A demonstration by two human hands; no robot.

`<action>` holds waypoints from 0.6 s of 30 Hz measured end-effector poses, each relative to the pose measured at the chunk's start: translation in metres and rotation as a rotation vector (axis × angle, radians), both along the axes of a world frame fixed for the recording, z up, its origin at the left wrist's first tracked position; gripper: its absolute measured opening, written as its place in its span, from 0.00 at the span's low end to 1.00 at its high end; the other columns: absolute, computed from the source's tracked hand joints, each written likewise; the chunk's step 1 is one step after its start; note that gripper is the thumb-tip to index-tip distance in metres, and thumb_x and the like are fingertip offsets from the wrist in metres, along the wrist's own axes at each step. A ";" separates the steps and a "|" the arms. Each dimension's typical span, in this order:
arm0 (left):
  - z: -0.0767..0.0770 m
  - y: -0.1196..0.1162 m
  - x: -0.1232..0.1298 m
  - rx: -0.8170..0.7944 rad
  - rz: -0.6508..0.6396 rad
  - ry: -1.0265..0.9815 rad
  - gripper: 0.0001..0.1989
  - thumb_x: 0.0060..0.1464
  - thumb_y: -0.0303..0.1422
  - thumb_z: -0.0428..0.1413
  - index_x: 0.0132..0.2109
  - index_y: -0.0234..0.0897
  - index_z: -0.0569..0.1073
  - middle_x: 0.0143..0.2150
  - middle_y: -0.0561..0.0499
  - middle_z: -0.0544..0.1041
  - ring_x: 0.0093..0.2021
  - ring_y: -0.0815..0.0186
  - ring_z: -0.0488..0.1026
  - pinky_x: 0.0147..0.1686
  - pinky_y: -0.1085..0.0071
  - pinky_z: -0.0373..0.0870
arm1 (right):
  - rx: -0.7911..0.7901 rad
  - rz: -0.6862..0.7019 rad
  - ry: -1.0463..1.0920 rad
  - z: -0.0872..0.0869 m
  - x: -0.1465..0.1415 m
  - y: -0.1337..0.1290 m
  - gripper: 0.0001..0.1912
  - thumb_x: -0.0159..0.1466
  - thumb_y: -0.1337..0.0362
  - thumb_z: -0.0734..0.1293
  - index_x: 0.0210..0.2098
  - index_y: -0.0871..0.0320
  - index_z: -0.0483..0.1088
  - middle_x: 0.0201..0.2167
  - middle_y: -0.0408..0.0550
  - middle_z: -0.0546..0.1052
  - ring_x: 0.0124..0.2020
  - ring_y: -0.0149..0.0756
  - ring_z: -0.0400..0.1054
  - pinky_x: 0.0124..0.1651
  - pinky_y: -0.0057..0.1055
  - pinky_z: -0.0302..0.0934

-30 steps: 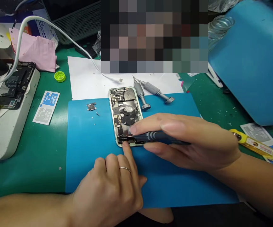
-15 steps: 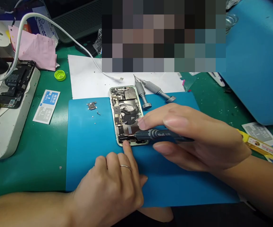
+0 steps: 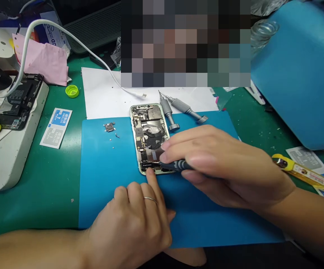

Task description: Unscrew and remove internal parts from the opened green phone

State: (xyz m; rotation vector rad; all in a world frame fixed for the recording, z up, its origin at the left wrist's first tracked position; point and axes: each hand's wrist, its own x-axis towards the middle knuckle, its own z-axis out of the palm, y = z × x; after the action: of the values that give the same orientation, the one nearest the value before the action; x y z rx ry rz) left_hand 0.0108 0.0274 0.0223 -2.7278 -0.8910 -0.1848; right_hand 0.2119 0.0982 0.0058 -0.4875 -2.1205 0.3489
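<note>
An opened phone with its inner parts bare lies on the blue mat. My left hand, a ring on one finger, rests at its lower edge. Its index fingertip presses on the phone's bottom end while the other fingers are curled in, and nothing shows in them. My right hand is closed around a dark screwdriver, whose tip points at the lower part of the phone. The exact contact of the tip is too small to tell. Left of the phone sit a small metal part and several tiny pieces.
Two grey screwdrivers lie beyond the phone, partly on white paper. A white cable arches over the back left. Another opened phone sits on a white box. At the right is a yellow tool.
My right hand's fingers have folded closer around the screwdriver, covering more of its handle, and its tip end tilts differently. My left hand stays at the phone's lower edge.
</note>
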 end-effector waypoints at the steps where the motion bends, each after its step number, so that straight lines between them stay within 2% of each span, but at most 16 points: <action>1: 0.000 0.000 0.000 0.006 0.003 -0.010 0.21 0.70 0.37 0.52 0.47 0.20 0.81 0.25 0.46 0.75 0.21 0.66 0.70 0.15 0.71 0.61 | 0.000 -0.024 0.013 0.000 0.000 0.000 0.21 0.71 0.71 0.63 0.63 0.56 0.66 0.36 0.46 0.79 0.41 0.37 0.75 0.45 0.37 0.74; 3: 0.000 0.000 0.000 0.018 0.005 -0.012 0.22 0.71 0.37 0.52 0.49 0.19 0.81 0.26 0.45 0.76 0.21 0.66 0.71 0.15 0.70 0.61 | 0.008 -0.019 0.042 0.000 0.001 0.001 0.19 0.71 0.66 0.66 0.60 0.59 0.68 0.36 0.48 0.77 0.40 0.38 0.74 0.44 0.39 0.73; 6: -0.001 0.001 0.001 0.026 0.006 0.012 0.24 0.71 0.37 0.51 0.55 0.15 0.77 0.29 0.42 0.78 0.22 0.65 0.72 0.16 0.70 0.63 | 0.014 0.047 -0.004 0.002 0.005 0.003 0.17 0.70 0.69 0.64 0.58 0.64 0.69 0.47 0.57 0.79 0.53 0.44 0.74 0.57 0.45 0.72; 8: -0.001 0.001 0.001 0.024 0.005 0.014 0.24 0.71 0.37 0.51 0.56 0.14 0.77 0.29 0.42 0.78 0.22 0.65 0.73 0.16 0.70 0.63 | 0.014 0.041 -0.062 0.003 0.008 0.002 0.17 0.68 0.74 0.62 0.55 0.62 0.70 0.49 0.56 0.81 0.60 0.44 0.72 0.66 0.48 0.67; 10: -0.002 0.001 0.001 0.023 0.004 0.005 0.24 0.71 0.37 0.51 0.55 0.15 0.77 0.28 0.44 0.78 0.22 0.65 0.73 0.16 0.70 0.63 | 0.001 0.016 -0.095 0.005 0.009 0.001 0.16 0.68 0.76 0.62 0.53 0.59 0.71 0.45 0.51 0.83 0.59 0.41 0.73 0.70 0.48 0.63; 14: -0.002 0.001 0.001 0.020 0.001 -0.017 0.21 0.70 0.37 0.52 0.47 0.19 0.81 0.26 0.45 0.76 0.21 0.64 0.73 0.15 0.70 0.63 | 0.003 0.027 -0.082 0.009 0.004 0.001 0.13 0.70 0.74 0.63 0.51 0.57 0.71 0.39 0.46 0.83 0.47 0.35 0.78 0.64 0.42 0.70; 18: -0.001 0.001 0.001 0.021 -0.005 -0.014 0.21 0.70 0.37 0.52 0.47 0.19 0.81 0.26 0.45 0.77 0.21 0.65 0.72 0.16 0.70 0.62 | -0.002 0.091 -0.073 0.008 0.001 0.002 0.14 0.69 0.77 0.62 0.53 0.62 0.70 0.40 0.50 0.83 0.44 0.32 0.77 0.53 0.35 0.74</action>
State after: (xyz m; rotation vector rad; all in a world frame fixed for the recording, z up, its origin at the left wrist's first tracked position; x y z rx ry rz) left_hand 0.0114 0.0288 0.0211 -2.7127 -0.8819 -0.2137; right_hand 0.2126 0.1005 0.0141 -0.4113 -2.2176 0.3904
